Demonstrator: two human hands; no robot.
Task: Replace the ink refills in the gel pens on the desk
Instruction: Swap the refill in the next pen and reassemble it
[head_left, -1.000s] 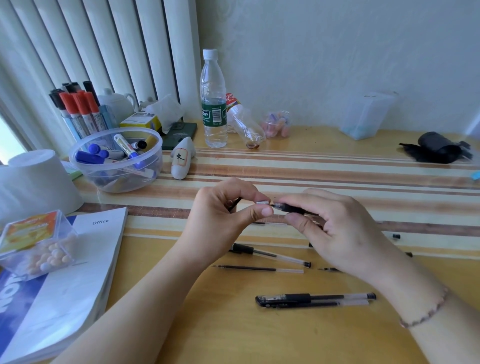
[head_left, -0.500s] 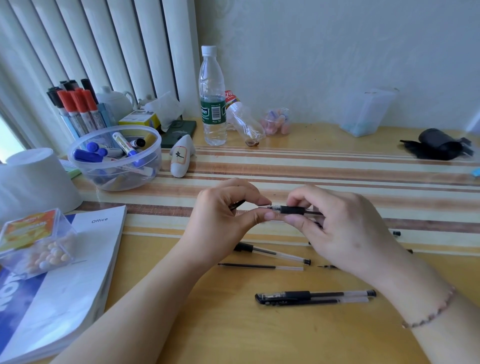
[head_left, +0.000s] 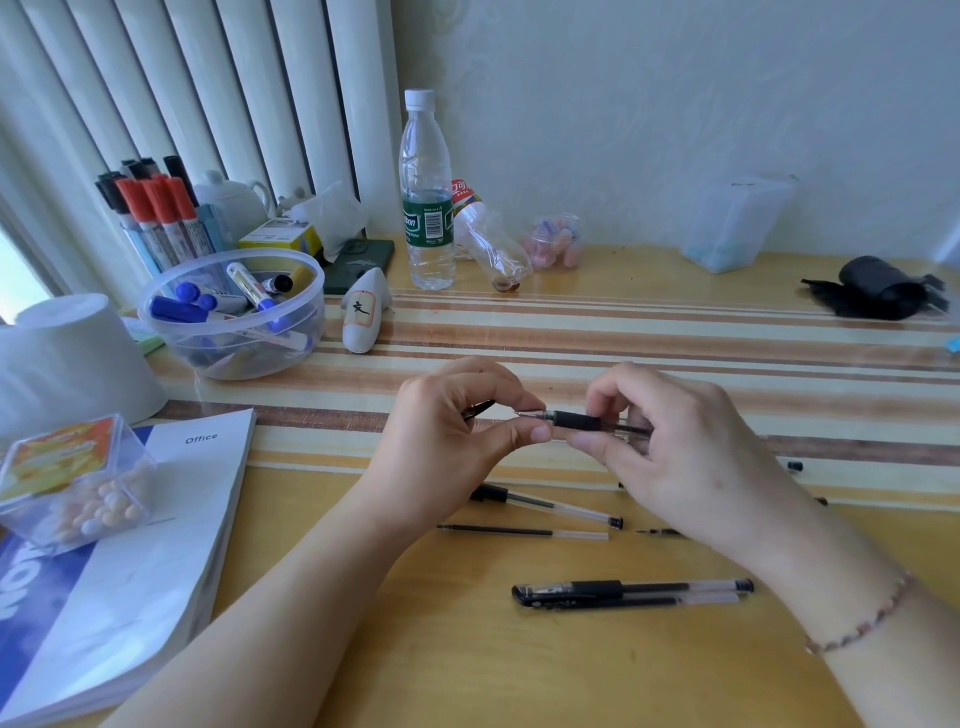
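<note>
— Both hands, what do they hold?
— Right hand (head_left: 691, 457) pinches the gel pen (head_left: 576, 420) above the desk (head_left: 467, 649). Left hand (head_left: 457, 431) pinches its tip and holds a black cap (head_left: 479, 409).
— And the refill (head_left: 519, 531)?
— Lying on the desk, just below the pen.

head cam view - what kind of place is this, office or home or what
Probably a study or home-office desk by a window. A wooden desk holds a cup of markers, a book marked "Office" and loose gel pens; vertical blinds hang behind.
</note>
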